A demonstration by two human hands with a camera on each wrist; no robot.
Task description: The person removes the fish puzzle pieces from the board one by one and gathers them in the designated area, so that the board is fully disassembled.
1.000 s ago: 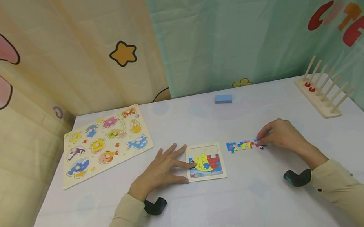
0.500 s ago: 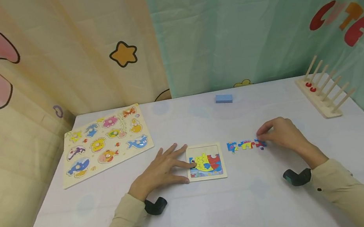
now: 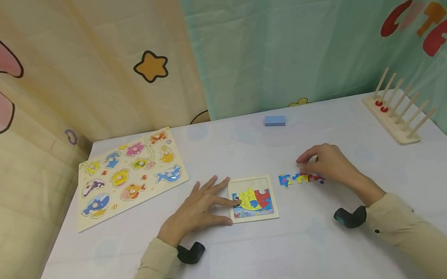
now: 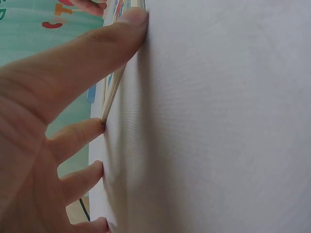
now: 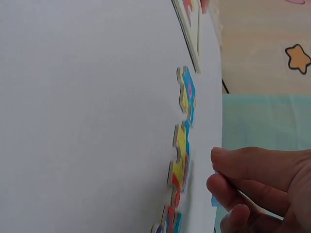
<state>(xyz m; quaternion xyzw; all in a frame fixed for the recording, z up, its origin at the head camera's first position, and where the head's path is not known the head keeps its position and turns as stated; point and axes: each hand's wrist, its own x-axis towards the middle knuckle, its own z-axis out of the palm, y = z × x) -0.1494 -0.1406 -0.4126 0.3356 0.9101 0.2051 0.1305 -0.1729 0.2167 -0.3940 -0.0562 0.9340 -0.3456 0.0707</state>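
A small square wooden jigsaw puzzle tray (image 3: 256, 220) lies in front of me, its lower part filled with pieces of a yellow and red fish. My left hand (image 3: 201, 211) is spread flat at its left side, index finger over the fish and thumb (image 4: 133, 18) at the tray's near corner. To the right, loose puzzle pieces lie in a row: a blue one (image 3: 284, 181), a yellow one (image 3: 301, 179) and a red and blue one (image 3: 319, 178). My right hand (image 3: 328, 162) hovers just over the row, fingers loosely bent, nothing between thumb and fingertips (image 5: 219, 187).
At the left lies a large wooden peg puzzle board (image 3: 154, 189) with sea animals. A blue block (image 3: 275, 121) sits near the back edge. On the right stands a wooden rack (image 3: 397, 129) of upright pegs with red beads. Curtains hang behind the white table (image 3: 244, 272).
My right hand has moved left and slightly up, from the red and blue piece to over the yellow piece. The left hand and the tray have stayed put.
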